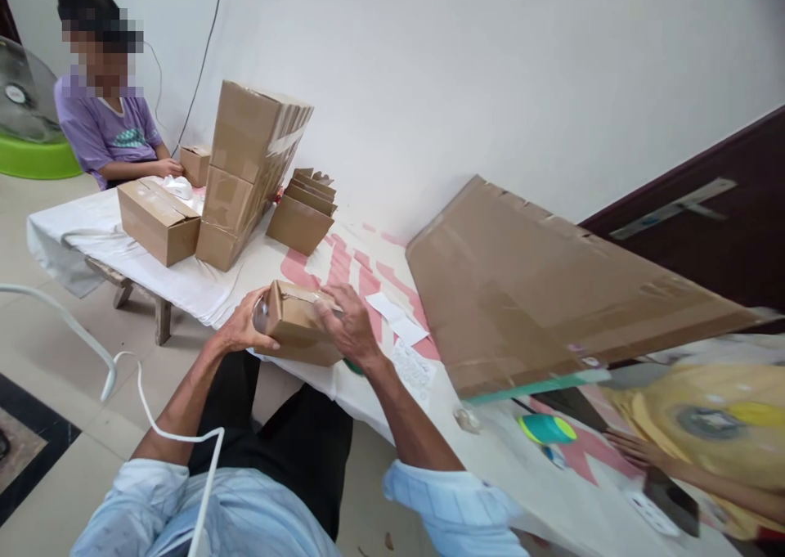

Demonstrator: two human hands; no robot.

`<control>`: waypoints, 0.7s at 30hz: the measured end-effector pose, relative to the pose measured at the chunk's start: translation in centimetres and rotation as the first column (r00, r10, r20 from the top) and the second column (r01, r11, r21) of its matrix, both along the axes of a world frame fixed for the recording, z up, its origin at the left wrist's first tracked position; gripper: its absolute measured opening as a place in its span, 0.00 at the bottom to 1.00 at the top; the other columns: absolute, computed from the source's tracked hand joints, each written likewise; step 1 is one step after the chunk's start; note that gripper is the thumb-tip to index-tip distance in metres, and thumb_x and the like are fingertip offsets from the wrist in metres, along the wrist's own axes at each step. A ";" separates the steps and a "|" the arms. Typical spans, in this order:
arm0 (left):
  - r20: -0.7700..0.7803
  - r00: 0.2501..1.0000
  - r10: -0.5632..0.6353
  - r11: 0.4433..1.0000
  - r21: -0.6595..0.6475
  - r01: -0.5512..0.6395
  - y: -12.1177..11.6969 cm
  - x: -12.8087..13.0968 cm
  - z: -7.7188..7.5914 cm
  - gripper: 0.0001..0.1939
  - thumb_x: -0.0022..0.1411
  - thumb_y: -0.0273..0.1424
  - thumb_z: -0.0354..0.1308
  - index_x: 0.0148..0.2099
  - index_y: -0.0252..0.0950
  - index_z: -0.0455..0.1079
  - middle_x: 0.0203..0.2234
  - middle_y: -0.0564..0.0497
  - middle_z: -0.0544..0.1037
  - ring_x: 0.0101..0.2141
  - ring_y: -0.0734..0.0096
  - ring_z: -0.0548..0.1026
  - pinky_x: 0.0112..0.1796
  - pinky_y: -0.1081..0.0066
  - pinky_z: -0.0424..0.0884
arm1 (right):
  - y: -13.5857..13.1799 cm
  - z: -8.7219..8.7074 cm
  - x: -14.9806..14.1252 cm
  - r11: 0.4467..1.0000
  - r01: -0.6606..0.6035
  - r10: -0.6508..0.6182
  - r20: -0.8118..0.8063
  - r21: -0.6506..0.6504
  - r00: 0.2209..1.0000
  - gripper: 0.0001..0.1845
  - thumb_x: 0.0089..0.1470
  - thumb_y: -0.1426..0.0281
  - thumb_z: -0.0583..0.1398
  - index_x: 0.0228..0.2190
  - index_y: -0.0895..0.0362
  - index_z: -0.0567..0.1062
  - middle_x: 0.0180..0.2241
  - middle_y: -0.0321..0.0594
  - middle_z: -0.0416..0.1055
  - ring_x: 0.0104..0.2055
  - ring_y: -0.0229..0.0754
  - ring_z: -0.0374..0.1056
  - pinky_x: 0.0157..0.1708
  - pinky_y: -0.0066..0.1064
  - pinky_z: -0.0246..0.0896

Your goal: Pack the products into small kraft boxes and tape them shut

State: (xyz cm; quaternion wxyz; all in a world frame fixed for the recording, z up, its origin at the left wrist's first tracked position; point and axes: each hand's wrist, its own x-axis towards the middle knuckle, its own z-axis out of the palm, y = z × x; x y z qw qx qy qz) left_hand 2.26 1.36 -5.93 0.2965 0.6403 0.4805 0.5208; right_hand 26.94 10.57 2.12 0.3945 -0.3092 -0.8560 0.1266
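Note:
A small cardboard box [300, 336] sits at the near edge of the cloth-covered table, tilted slightly in the view. My left hand [248, 326] is wrapped round its left end, the thumb along the near side. Something shiny and clear, perhaps tape, shows by the left fingers. Over the top right part of the box, my right hand [352, 324] grips with bent fingers, the thumb on the top face. The right fingertips are partly hidden. Just right of the box lie white paper slips [396, 316] and a printed sheet [412, 370].
Stacked cardboard boxes [230, 177] and a single closed box [160, 222] stand at the left. Open box pieces [300, 220] lean nearby. A large cardboard panel [521, 303] divides the table. A person in purple [110, 132] sits far left; another person's hand [638, 446] is at right.

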 end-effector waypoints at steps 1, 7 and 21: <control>0.016 1.000 -0.014 1.000 -0.015 0.014 0.1 -0.1 -0.9 0.65 0.39 0.45 0.81 0.75 0.37 0.56 0.71 0.35 0.63 0.71 0.38 0.61 0.71 0.42 0.55 | 0.0 -0.6 -0.5 1.000 -0.006 0.007 0.021 -0.017 1.000 0.16 0.67 0.57 0.59 0.48 0.52 0.80 0.48 0.49 0.77 0.53 0.53 0.73 0.57 0.50 0.70; 0.084 0.996 0.025 0.999 -0.038 -0.022 0.3 0.5 -2.2 0.64 0.39 0.40 0.81 0.75 0.37 0.57 0.68 0.36 0.65 0.67 0.40 0.65 0.66 0.43 0.64 | 0.5 -0.9 0.1 0.999 -0.011 0.013 0.039 -0.044 0.999 0.12 0.65 0.61 0.60 0.44 0.53 0.80 0.45 0.48 0.78 0.50 0.53 0.75 0.55 0.51 0.72; -0.259 0.955 0.145 0.989 0.039 -0.140 -0.4 4.6 6.4 0.53 0.45 0.39 0.78 0.70 0.43 0.61 0.66 0.38 0.68 0.66 0.38 0.65 0.61 0.39 0.64 | -3.0 8.7 -3.1 0.907 -0.264 0.001 0.626 0.327 0.780 0.07 0.63 0.74 0.65 0.43 0.54 0.82 0.45 0.47 0.78 0.52 0.53 0.69 0.51 0.44 0.67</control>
